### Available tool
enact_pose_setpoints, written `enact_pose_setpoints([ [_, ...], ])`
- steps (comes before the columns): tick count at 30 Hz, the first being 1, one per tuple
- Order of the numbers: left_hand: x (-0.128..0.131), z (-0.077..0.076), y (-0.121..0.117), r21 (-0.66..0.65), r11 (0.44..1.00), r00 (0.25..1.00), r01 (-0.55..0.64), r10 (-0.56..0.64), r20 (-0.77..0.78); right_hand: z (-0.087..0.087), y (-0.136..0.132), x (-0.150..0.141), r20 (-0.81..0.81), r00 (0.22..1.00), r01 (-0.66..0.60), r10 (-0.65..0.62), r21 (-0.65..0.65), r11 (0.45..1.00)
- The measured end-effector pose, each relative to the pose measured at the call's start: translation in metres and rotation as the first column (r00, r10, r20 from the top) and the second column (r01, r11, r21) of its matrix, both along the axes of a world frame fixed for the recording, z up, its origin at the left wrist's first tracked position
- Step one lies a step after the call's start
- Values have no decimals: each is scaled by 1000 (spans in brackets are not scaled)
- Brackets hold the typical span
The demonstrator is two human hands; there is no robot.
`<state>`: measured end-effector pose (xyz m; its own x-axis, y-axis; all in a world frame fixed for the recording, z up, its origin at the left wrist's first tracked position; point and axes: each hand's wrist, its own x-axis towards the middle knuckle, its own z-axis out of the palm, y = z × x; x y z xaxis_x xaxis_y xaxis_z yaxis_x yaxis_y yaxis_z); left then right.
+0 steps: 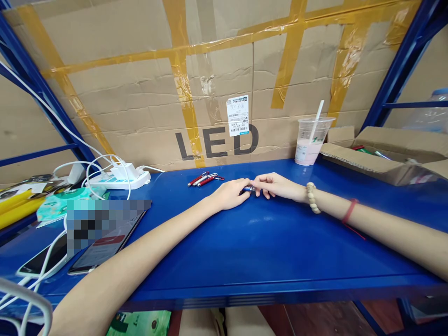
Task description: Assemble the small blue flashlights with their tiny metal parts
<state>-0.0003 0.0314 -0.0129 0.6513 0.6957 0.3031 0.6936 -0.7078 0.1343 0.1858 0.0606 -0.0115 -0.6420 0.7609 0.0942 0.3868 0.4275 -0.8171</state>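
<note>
Left hand [231,194] and right hand [269,185] narrow, pinching small blue-silver item [248,189] between them, centre frame. Long axis roughly left-right, one end at each hand, neither nearer

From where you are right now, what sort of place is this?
Probably a storeroom or workshop corner used as a work spot: a blue metal shelf serves as the desk, taped cardboard printed LED stands behind it, and an open cardboard box sits to the right.
</note>
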Motion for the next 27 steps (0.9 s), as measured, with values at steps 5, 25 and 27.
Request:
enact_pose_setpoints([
  [5,0,0,0,-7,1000,1000,-4,4,-1,-2,2,0,-6,1000,-13,13,3,1000],
  [25,0,-1,1,11,1000,1000,0,1,-16,-1,0,0,19,1000,-19,18,21,1000],
  [27,0,-1,1,12,1000,1000,0,0,-12,0,0,0,24,1000,-15,15,19,1000],
])
